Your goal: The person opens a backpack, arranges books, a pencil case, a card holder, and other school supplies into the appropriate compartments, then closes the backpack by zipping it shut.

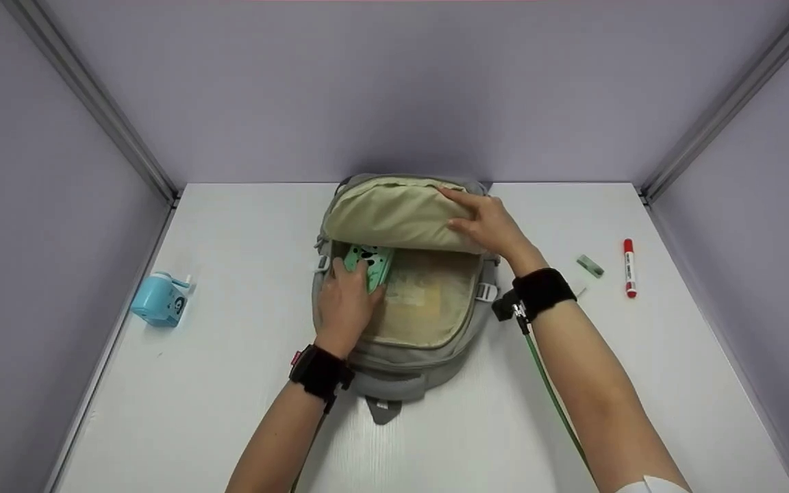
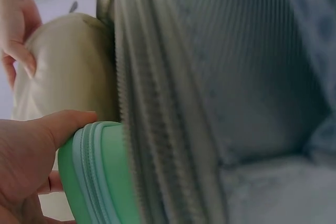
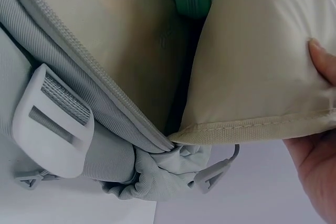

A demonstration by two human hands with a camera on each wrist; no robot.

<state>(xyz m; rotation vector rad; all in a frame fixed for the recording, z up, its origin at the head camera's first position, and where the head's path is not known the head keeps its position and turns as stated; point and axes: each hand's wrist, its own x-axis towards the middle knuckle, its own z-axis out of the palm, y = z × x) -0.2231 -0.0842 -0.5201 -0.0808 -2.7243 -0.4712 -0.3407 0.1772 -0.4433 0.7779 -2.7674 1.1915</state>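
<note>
Left hand [image 1: 343, 301]: grips green case [image 1: 369, 263], probably halfway inside bag [image 1: 401, 356].
Right hand [image 1: 487, 222]: fingers flat, holding flap [image 1: 391, 212] back.
Tip: keep flap high; slide case flat.

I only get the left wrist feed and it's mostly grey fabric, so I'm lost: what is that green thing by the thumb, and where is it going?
Observer: It's a mint-green zipped case with dark spots; the left hand grips it at the mouth of the open grey backpack lying flat on the white table.
Operator: What's holding the bag open?
Observer: The right hand presses the beige-lined flap back, fingers spread on the lining.
Operator: Anything else on the table?
Observer: A blue pencil sharpener to the left; a red marker and a small green eraser to the right, all apart from the bag.
</note>
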